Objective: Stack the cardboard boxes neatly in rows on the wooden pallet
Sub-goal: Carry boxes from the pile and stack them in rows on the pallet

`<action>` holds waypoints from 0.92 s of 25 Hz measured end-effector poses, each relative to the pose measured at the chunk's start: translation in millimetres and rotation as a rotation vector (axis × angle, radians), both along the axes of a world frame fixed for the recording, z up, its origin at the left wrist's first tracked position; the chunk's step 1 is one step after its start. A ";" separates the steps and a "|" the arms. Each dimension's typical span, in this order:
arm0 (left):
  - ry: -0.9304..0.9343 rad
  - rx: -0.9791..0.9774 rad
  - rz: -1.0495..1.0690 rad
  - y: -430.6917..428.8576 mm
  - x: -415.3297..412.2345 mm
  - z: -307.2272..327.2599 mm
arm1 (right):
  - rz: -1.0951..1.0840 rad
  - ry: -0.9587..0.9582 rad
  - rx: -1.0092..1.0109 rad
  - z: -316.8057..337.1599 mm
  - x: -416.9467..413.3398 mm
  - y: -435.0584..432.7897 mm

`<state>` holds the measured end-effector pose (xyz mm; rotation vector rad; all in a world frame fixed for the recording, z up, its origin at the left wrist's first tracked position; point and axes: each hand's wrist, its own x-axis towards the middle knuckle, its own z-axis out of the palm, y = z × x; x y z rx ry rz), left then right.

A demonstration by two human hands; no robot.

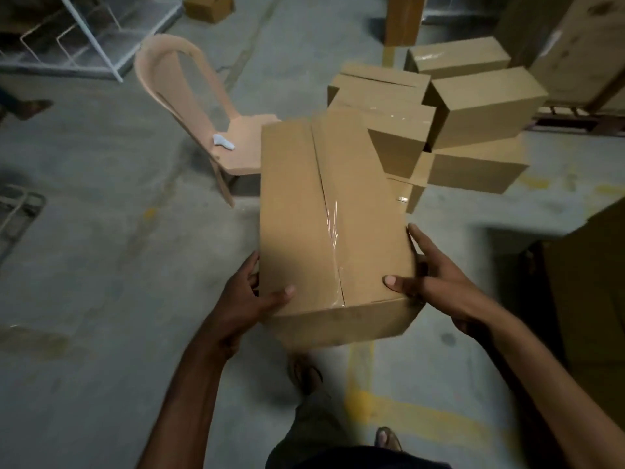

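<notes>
I carry a long taped cardboard box (304, 211) in front of me above the concrete floor. My left hand (243, 299) grips its near left corner, thumb on the top face. My right hand (429, 282) grips the near right corner, thumb on top and fingers along the side. Beyond the carried box lies a loose pile of several cardboard boxes (473, 106), some tilted. A dark wooden pallet (575, 118) shows at the right behind the pile, under a large crate.
A tan plastic chair (203, 110) with a small white object (223, 142) on its seat stands left of the box. A white wire rack (84, 32) is at the back left. Another box (209, 6) lies far back. Dark stacked goods (592, 282) stand at right.
</notes>
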<state>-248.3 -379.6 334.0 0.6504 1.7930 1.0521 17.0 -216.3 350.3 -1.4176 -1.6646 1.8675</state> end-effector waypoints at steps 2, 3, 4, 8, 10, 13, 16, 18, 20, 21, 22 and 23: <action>0.053 0.059 -0.019 -21.5 49.7 4.1 | -0.002 0.034 0.042 2.3 64.6 -23.4; 0.049 0.089 -0.037 -33.4 69.2 8.1 | 0.005 0.053 0.051 6.2 92.7 -37.3; 0.021 0.113 -0.040 -44.0 87.8 11.1 | -0.015 0.071 0.046 10.3 120.3 -53.7; 0.058 0.111 -0.170 -36.8 150.2 22.5 | -0.213 0.124 0.054 11.6 181.5 -105.1; 0.067 0.116 -0.294 -42.1 176.2 22.0 | -0.274 0.092 0.124 10.9 209.8 -132.8; 0.011 0.087 -0.398 -83.2 207.0 18.1 | -0.359 0.030 0.138 14.9 270.9 -200.3; -0.141 0.071 -0.531 -95.9 247.6 10.2 | -0.557 0.035 0.099 9.2 302.4 -259.3; -0.088 0.062 -0.648 -93.2 286.0 9.3 | -0.662 0.006 0.102 7.5 318.8 -280.8; -0.062 0.030 -0.650 -98.2 321.2 13.3 | -0.739 -0.006 0.065 14.5 346.2 -307.6; -0.053 0.012 -0.665 -102.4 339.1 17.5 | -0.780 -0.009 0.058 20.9 365.0 -326.7; -0.036 -0.001 -0.684 -106.3 354.2 21.3 | -0.823 -0.016 0.045 23.0 382.0 -345.8; -0.013 -0.008 -0.698 -109.7 370.5 26.1 | -0.870 -0.023 0.027 24.2 397.5 -365.0</action>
